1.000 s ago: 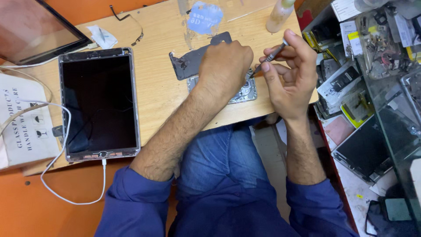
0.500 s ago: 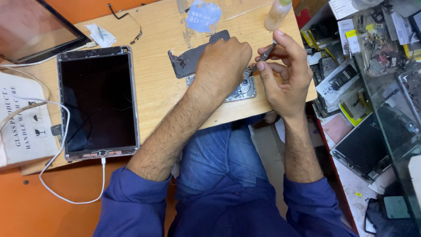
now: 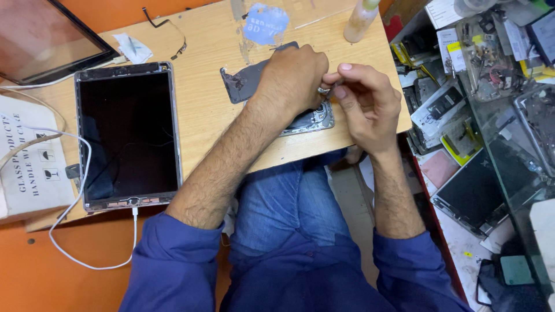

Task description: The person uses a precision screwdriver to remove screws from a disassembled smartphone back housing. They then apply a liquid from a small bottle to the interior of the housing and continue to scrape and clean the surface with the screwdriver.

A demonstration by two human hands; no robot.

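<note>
Your left hand (image 3: 292, 78) presses the opened silver phone chassis (image 3: 315, 120); your right hand (image 3: 367, 101), just right of it, pinches a small metal tool (image 3: 330, 88).

right hand (image 3: 367, 104) drawn close to left hand (image 3: 292, 75), tool hidden

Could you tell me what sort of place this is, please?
Probably an electronics repair bench: a dark-screened grey tablet on a white cable, an opened silver phone body under the hands, and cluttered parts trays alongside.

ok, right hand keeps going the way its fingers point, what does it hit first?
Probably the left hand: the right hand points left, fingertips nearly touching it above the opened phone. Depth is unclear.
</note>
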